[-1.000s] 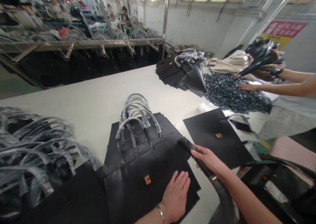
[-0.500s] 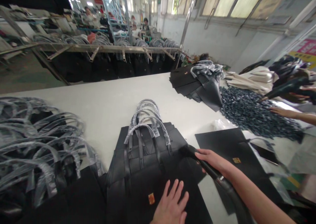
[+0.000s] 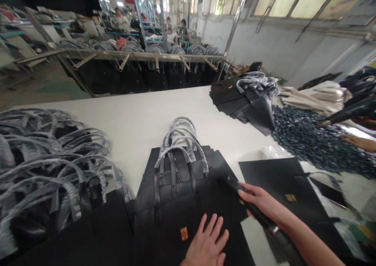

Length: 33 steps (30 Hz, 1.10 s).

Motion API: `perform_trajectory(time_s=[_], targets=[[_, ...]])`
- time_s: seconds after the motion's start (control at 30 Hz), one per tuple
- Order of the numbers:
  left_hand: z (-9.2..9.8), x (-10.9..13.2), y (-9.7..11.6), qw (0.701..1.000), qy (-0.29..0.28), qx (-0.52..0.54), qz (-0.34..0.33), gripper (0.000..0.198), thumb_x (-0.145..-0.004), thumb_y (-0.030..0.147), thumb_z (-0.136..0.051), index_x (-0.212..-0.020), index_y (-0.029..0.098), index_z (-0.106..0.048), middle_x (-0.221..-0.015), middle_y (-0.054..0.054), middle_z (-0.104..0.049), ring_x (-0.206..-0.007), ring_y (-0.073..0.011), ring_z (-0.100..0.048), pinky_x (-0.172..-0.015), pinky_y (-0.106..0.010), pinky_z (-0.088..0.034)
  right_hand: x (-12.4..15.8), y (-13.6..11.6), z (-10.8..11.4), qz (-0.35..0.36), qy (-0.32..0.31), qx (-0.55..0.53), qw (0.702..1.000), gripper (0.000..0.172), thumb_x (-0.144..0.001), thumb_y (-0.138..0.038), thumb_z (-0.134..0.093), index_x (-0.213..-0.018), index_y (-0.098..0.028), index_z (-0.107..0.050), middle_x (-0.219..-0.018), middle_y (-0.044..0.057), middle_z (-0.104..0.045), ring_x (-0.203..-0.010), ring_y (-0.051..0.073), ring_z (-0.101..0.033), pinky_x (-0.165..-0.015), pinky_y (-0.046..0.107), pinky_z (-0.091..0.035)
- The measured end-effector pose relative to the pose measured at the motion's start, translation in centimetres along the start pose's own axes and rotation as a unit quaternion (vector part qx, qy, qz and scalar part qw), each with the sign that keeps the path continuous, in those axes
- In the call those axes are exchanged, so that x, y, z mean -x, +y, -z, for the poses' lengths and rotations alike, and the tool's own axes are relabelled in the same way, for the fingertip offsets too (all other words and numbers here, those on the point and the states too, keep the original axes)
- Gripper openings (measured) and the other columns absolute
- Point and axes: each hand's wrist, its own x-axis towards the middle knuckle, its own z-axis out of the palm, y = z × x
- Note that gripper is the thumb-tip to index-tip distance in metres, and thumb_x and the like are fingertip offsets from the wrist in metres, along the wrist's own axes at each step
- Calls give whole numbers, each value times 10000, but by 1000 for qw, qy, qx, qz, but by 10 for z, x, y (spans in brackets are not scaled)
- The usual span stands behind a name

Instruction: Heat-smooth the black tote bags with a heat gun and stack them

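Note:
My left hand [image 3: 205,242] lies flat with fingers spread on the top black handbag [image 3: 160,238] of a stack, beside its small gold plate [image 3: 184,234]. In my right hand [image 3: 261,201] is a black tube-shaped nozzle tool [image 3: 260,217], its tip over the bag's upper right part. I cannot tell whether the tip touches the bag. Plastic-wrapped handles [image 3: 176,150] stick out beyond the stack's far edge. To the right lies a separate flat black bag piece [image 3: 273,176] with a gold plate [image 3: 290,197].
Many bags with wrapped handles [image 3: 67,172] are heaped at left. More black bags [image 3: 243,101] lie across the white table [image 3: 141,109]. A pile of small dark pieces [image 3: 308,141] is at right, near another person's hand [image 3: 360,141]. A metal rack [image 3: 141,56] of bags stands beyond.
The view has shifted, so most things sit farther right. My right hand and the nozzle tool have moved slightly down the bag's right side. My left hand stays flat on the bag.

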Motion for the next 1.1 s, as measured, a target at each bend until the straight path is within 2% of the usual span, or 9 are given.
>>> perform_trajectory(time_s=[0.1, 0.3, 0.43, 0.57, 0.67, 0.83, 0.93, 1.1], targets=[[2, 0, 1, 1000, 3, -5, 3, 545, -991, 481, -302, -1459, 200, -309, -1575, -143, -177, -1450, -322, -168, -1122, -530, -187, 3, 6, -9, -4, -43, 2, 999, 573, -786, -497, -640, -1263, -187, -575, -649, -39, -566, -422, 70, -495, -393, 183, -395], [4, -1, 2, 999, 7, -32, 5, 543, -989, 487, -308, -1454, 207, -323, -1568, -132, -211, -1444, -312, -182, -1126, -510, -143, -17, 8, -25, 9, -54, 29, 998, 602, -827, -501, -570, -1359, -232, -490, -657, -40, -569, -423, 90, -526, -378, 189, -392], [3, -1, 2, 998, 11, -54, 4, 533, -989, 485, -309, -1447, 214, -335, -1557, -126, -246, -1439, -306, -198, -1127, -501, -101, -15, 10, -29, 17, -102, 54, 993, 570, -832, -489, -579, -1334, -225, -523, -674, -36, -578, -443, 85, -524, -412, 195, -419], [4, -2, 2, 997, 8, -70, 2, 535, -986, 488, -315, -1448, 219, -334, -1550, -122, -267, -1433, -304, -214, -1130, -499, -84, -20, 2, -37, 12, -103, 64, 992, 557, -846, -486, -543, -1334, -218, -516, -659, -38, -568, -430, 93, -526, -388, 196, -422], [5, -2, 2, 997, 5, -76, 5, 539, -985, 497, -309, -1452, 227, -327, -1554, -116, -260, -1430, -300, -224, -1130, -496, -88, -23, 0, -36, 9, -96, 52, 994, 554, -853, -481, -526, -1344, -227, -499, -662, -40, -560, -423, 94, -532, -382, 197, -428], [5, -1, 3, 997, 0, -71, 2, 546, -984, 493, -323, -1461, 228, -310, -1568, -118, -221, -1437, -297, -207, -1133, -494, -122, -17, 14, -29, -5, -117, 31, 993, 574, -838, -505, -547, -1333, -218, -507, -654, -41, -569, -408, 92, -530, -390, 200, -414], [7, -1, 4, 999, -11, -51, 12, 556, -978, 492, -342, -1465, 228, -303, -1576, -111, -199, -1446, -296, -179, -1140, -498, -135, -23, 6, -36, 5, -100, 32, 994, 552, -834, -497, -551, -1309, -217, -531, -649, -39, -579, -415, 99, -532, -387, 205, -412], [11, -1, 6, 999, -18, -16, 28, 582, -958, 475, -408, -1475, 235, -293, -1583, -96, -183, -1447, -294, -179, -1154, -503, -149, -29, -11, -35, 36, 40, 19, 998, 594, -831, -488, -549, -1359, -223, -486, -576, -52, -551, -450, 120, -548, -406, 208, -430]])
